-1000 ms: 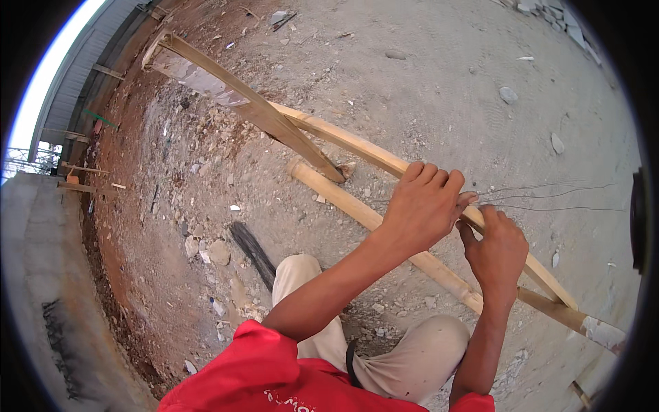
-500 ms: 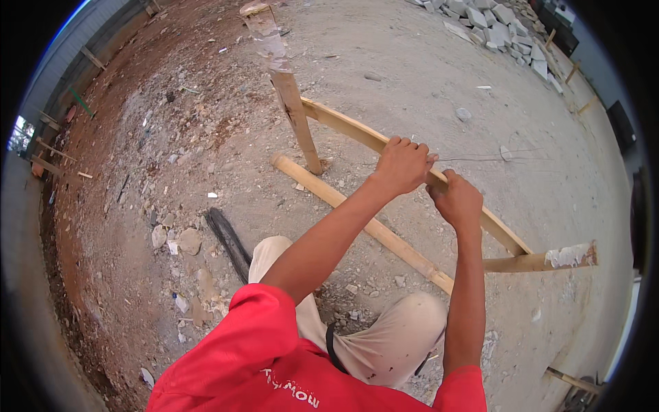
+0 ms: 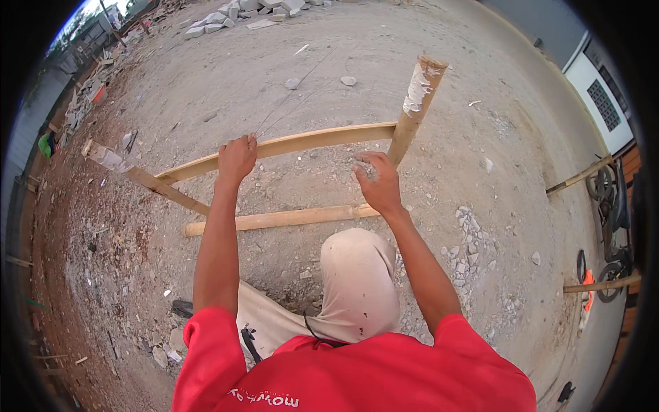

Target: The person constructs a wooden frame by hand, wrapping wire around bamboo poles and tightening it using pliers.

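Observation:
A long wooden plank [image 3: 316, 141] spans between a left wooden post [image 3: 168, 191] and a right wooden post [image 3: 412, 117], both with pale, patchy coating near their tops. My left hand [image 3: 237, 161] is closed over the plank toward its left end. A thin wire [image 3: 278, 108] runs out from beside this hand across the dirt. My right hand [image 3: 381, 184] is off the plank, thumb and fingers apart, just short of the right post's lower part. Nothing shows in it. On the ground nearer to me lies a bamboo pole [image 3: 295, 220], roughly along the plank's direction.
Pale broken blocks [image 3: 254, 10] lie in a heap at the far side. Rubble [image 3: 470, 240] is scattered on the dirt to my right. Farther right stand a motorcycle [image 3: 607, 233] and wooden stakes [image 3: 580, 175]. My bent knee [image 3: 360, 275] is close behind the bamboo pole.
My right hand has let go of the plank and opened, moving toward the right post. My left hand stays on the plank. The view has turned to the right.

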### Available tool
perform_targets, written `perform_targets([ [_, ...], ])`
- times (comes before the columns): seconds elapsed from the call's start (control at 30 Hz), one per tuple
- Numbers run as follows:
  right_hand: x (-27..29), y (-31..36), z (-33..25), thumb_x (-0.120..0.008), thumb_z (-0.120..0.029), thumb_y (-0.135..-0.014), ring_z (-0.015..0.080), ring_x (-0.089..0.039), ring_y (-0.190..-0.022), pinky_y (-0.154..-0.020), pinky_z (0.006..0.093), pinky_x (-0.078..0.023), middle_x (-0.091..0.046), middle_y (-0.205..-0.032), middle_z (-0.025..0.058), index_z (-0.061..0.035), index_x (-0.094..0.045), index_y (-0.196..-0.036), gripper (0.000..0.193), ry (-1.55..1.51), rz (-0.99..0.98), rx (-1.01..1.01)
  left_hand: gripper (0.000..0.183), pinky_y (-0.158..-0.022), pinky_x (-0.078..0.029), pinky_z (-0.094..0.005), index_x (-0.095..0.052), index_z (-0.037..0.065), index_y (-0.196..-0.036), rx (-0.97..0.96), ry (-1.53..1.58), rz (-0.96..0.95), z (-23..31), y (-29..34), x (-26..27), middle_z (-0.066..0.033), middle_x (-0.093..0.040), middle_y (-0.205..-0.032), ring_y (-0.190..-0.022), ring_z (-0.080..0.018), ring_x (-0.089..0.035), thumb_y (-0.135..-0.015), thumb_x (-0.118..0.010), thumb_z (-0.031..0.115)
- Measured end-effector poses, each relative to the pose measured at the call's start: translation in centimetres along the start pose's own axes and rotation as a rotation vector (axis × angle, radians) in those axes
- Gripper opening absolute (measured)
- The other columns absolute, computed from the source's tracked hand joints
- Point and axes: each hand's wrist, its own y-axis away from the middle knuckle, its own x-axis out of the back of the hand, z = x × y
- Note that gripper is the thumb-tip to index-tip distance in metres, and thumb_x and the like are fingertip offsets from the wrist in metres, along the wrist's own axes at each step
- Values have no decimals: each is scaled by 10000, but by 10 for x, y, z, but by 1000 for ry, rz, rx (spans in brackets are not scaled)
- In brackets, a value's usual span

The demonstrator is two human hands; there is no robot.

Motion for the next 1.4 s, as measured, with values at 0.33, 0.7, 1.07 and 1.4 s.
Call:
perform_targets([
  [0.33, 88, -21, 137, -520, -414, -976, 192, -598, -1038, -924, 305, -446, -637, -1154, 129, -28, -581, -1281, 496, -516, 541, -646, 488, -896, -419, -547, -655, 9, -998, 17, -37, -97, 2, -6, -4, -260, -676, -967, -960, -428, -628, -1018, -351, 390],
  [0.7, 57, -74, 147, -450, -548, -989, 146, -532, -935, -930, 320, -409, -591, -1036, 28, -88, -634, -1109, 510, -987, 329, -772, 542, -861, -429, -569, -648, -28, -1051, -59, 19, -68, -5, -9, -3, -297, -664, -917, -919, -499, -608, -1024, -329, 410],
  [1.07, 67, -68, 136, -479, -435, -1006, 128, -507, -997, -952, 326, -375, -624, -1032, 42, -74, -639, -1039, 396, -1073, 268, -741, 565, -853, -428, -547, -648, -28, -1046, -14, 102, -104, 7, 0, 12, -305, -647, -1016, -1002, -511, -571, -1031, -325, 435],
  [1.4, 53, -69, 158, -536, -502, -979, 93, -525, -864, -800, 274, -446, -635, -913, 3, -44, -685, -1013, 483, -935, 335, -644, 578, -899, -421, -516, -627, -48, -1116, 10, 170, -176, 4, -8, 8, -321, -619, -1105, -1079, -504, -547, -1021, -351, 452],
])
